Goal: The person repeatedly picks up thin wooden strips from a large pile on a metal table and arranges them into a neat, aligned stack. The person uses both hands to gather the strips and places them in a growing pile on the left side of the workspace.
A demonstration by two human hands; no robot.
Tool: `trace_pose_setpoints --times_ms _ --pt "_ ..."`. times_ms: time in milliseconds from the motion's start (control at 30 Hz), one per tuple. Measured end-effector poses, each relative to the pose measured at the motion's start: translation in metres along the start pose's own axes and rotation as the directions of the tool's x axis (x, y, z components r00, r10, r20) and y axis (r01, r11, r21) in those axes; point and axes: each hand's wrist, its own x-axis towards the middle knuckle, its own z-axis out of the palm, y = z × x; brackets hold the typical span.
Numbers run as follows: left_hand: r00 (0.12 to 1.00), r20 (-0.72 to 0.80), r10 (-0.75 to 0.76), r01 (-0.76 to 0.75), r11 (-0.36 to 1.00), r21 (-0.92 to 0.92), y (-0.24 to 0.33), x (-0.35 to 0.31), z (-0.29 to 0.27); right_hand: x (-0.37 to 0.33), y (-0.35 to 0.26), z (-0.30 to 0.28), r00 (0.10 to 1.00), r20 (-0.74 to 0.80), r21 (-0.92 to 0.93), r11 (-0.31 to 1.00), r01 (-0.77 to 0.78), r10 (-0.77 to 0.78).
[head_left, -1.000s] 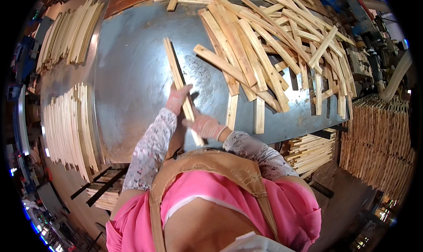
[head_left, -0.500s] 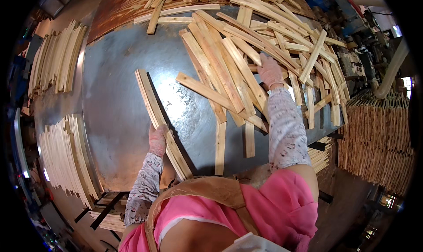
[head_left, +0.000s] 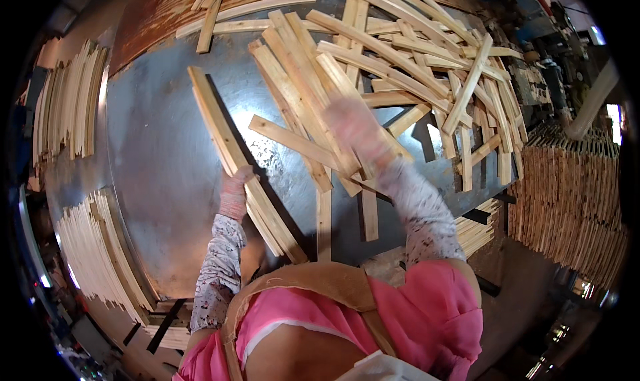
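Note:
My left hand [head_left: 235, 192], in a pale pinkish glove, is closed around a few long wooden strips [head_left: 217, 124] held together side by side. They slant over the left part of the metal tabletop [head_left: 157, 174], their near ends close to my apron. My right hand [head_left: 358, 129], gloved the same way, is smeared by motion. It is over the near right part of a loose group of wooden strips [head_left: 288, 81] in the middle; whether its fingers grip one of them does not show. A single strip [head_left: 287, 140] lies crosswise at this group's left side.
A tangled heap of strips [head_left: 427, 44] covers the table's far right. Neat stacks of strips [head_left: 70, 108] stand along the left side, with another stack [head_left: 100, 248] nearer me. A tall stack of wood [head_left: 567, 201] rises at the right, below machinery and a pale hose [head_left: 597, 101].
My right hand has swept left and slightly nearer, from the heap's edge to the middle strips. Some strips there have shifted. My left hand keeps its hold; the whole view has moved slightly.

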Motion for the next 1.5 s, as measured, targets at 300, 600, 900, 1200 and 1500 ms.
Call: trace_pose_setpoints --times_ms 300,600,900,1200,1500 --pt "0.901 -0.355 0.250 0.216 0.453 0.865 0.025 -0.030 -0.131 -0.024 0.003 0.067 0.975 0.071 -0.106 0.973 -0.204 0.212" --pt "0.869 -0.478 0.129 0.395 0.401 0.827 -0.026 -0.124 -0.155 -0.035 -0.015 0.089 0.940 0.006 -0.272 0.905 -0.326 0.341" --pt "0.742 -0.561 0.368 0.431 0.379 0.819 0.053 -0.214 -0.370 -0.026 -0.186 0.148 0.881 0.363 0.575 0.672 -0.467 0.302" --pt "0.706 -0.549 0.448 0.585 0.068 0.808 0.113 -0.281 -0.625 -0.020 -0.611 0.290 0.557 0.827 0.306 0.893 -0.329 -0.078" --pt "0.786 -0.572 0.235 0.591 -0.014 0.806 0.145 -0.285 -0.672 -0.003 -0.743 0.366 0.552 0.812 0.363 0.905 -0.223 -0.189"
